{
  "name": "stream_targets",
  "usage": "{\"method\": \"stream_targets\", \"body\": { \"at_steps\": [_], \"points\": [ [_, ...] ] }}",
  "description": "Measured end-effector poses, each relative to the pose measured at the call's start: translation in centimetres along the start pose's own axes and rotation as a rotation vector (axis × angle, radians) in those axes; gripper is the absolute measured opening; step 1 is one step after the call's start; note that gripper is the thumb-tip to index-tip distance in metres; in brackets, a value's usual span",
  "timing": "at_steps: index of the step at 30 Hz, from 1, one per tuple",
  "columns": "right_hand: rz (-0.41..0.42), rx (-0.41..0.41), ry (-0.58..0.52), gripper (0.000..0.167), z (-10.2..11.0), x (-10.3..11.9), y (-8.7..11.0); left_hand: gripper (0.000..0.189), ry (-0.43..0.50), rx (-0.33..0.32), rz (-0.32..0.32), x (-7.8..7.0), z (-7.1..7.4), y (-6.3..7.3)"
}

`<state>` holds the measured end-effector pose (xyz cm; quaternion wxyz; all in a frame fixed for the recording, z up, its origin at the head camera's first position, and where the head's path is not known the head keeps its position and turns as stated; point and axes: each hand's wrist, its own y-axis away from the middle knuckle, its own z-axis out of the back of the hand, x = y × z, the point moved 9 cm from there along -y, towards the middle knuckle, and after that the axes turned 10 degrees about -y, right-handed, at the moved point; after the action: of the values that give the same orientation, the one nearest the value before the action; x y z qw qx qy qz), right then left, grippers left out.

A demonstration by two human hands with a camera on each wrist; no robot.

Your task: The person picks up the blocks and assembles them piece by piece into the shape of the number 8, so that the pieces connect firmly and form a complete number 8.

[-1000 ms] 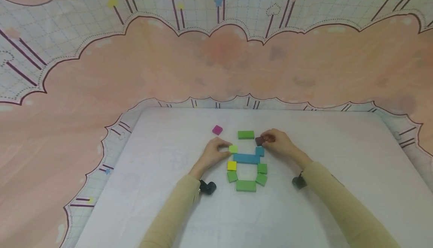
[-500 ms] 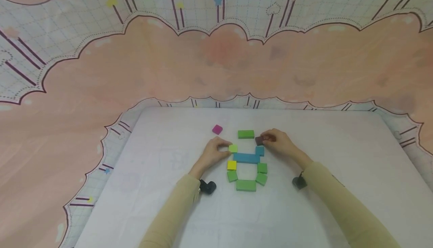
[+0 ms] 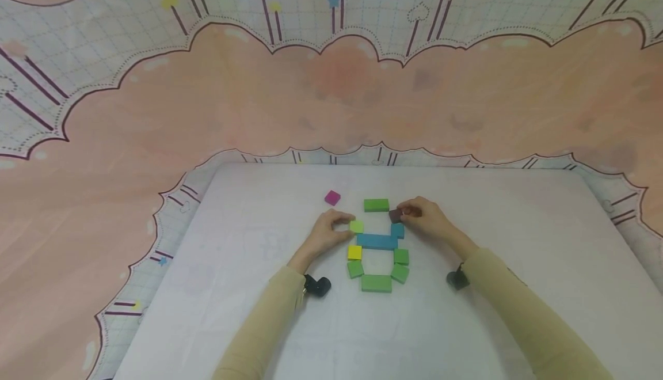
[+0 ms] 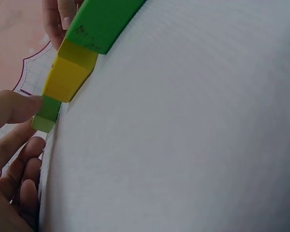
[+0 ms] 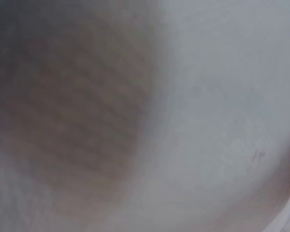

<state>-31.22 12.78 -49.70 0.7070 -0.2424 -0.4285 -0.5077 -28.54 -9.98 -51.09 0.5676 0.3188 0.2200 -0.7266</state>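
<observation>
My left hand [image 3: 331, 234] pinches a lime-green block [image 3: 356, 227] between thumb and forefinger, at the upper left of a ring of blocks. In the left wrist view the thumb and a finger lie on that lime block [image 4: 44, 121]. With its fingertips my right hand [image 3: 426, 219] grips a dark brown block [image 3: 395, 215], just above a small blue block [image 3: 397, 231] and below the right end of a long green block [image 3: 376, 205]. A long blue block [image 3: 377, 242] crosses the middle. The right wrist view is mostly blurred.
Below the blue bar lie a yellow block [image 3: 354, 253], a long green block [image 3: 376, 283] and several smaller green ones. Apart, at the upper left, is a magenta block [image 3: 332, 197]. All stand on a white table [image 3: 233, 311] before a patterned cloth [image 3: 290, 103].
The brown block in my right hand has shifted very slightly left. My left hand keeps its pinch on the lime-green block, and the other blocks stay in place.
</observation>
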Motion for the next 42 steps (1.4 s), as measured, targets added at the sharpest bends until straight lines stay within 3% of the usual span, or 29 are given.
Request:
{"method": "stream_targets", "body": {
  "at_steps": [42],
  "points": [
    [0.005, -0.005, -0.003, 0.030, -0.49, -0.06, 0.20, 0.029, 0.034, -0.003, 0.044, 0.64, -0.06, -0.34]
  ]
}}
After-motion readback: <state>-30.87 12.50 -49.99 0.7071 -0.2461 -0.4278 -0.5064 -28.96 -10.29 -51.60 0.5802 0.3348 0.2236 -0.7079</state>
